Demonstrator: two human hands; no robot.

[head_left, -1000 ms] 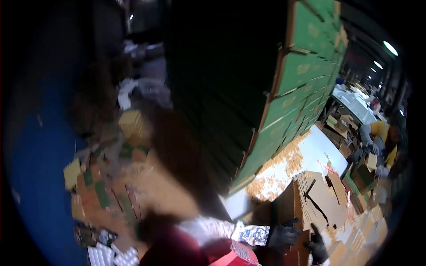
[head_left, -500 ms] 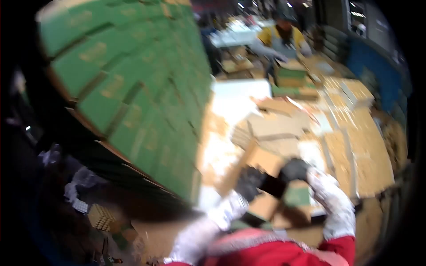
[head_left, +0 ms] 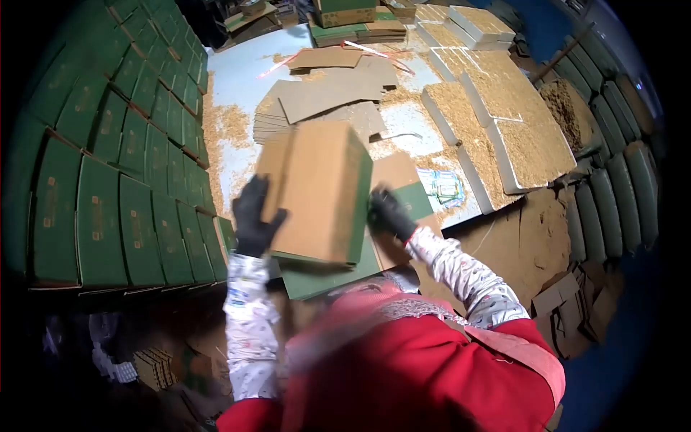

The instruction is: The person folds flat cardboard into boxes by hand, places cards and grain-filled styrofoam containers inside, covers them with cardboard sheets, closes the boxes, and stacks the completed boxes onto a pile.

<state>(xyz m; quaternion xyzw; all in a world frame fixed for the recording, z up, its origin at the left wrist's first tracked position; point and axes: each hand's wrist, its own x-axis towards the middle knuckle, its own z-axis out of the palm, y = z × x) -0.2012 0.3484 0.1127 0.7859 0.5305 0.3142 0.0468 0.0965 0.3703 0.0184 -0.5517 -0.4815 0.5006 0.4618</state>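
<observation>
A brown and green cardboard box stands tilted between my gloved hands, slightly blurred. My left hand presses on its left side, thumb over the brown face and fingers along the edge. At the green right side is my right hand, its fingers curled against the box edge; the fingertips are partly hidden. Beneath the box lies flat green and brown cardboard. Just beyond it, flat brown cardboard sheets are piled on the white table.
A tall stack of green boxes lines the left side. White trays filled with wood-shaving-like material stand at the right. Small printed packets lie by the table's right edge. Stuffed sacks are farther right, with cardboard scraps on the floor.
My view has swung left and downward. My hands have moved apart, and the cardboard box now stands between them. The co-worker in yellow is out of sight.
</observation>
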